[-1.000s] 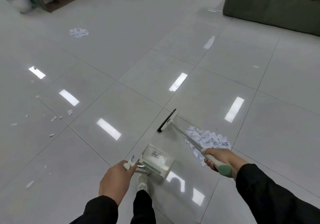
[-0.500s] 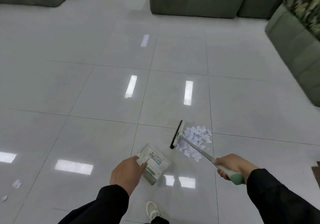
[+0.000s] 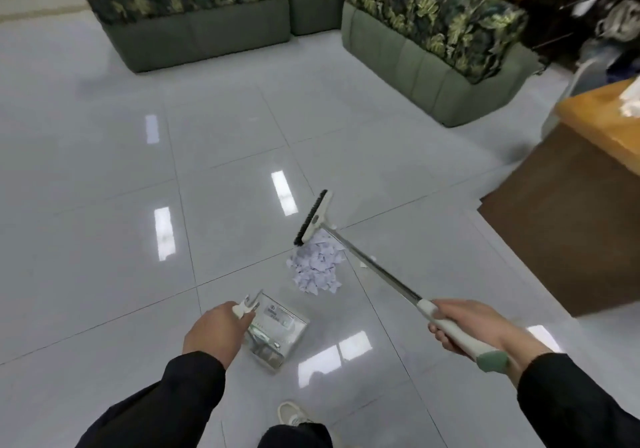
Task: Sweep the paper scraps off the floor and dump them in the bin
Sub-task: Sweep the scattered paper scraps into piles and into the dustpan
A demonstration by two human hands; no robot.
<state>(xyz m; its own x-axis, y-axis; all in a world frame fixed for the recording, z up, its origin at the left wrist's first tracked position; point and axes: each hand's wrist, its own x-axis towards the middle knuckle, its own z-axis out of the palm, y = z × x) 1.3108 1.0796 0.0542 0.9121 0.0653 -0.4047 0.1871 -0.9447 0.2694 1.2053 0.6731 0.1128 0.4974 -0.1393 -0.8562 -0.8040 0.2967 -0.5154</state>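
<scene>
The pile of pale lilac-white paper scraps (image 3: 317,267) lies on the glossy grey tiled floor (image 3: 104,239) just right of centre, with a stray bit or two at its 3 o'clock side. The black-bristled, white-backed head (image 3: 313,219) of the long-handled broom sits at the pile's 12 o'clock edge, touching the far scraps, its metal shaft running down toward 4 o'clock. The clear plastic dustpan (image 3: 277,333) hangs or rests at the pile's 7 o'clock, near but apart from it; whether its lip meets the floor I cannot tell.

To do this step well, I judge the pan's open lip should be set flat on the tile facing the pile, then the broom drawn toward 6 o'clock in short, low strokes so the light scraps do not scatter. The strays want a second pass.

The right hand (image 3: 474,326) is wrapped closed round the broom's white grip, above its green end cap. The left hand (image 3: 214,331) is curled round the dustpan's white handle, knuckles up.

No bin is in view.
</scene>
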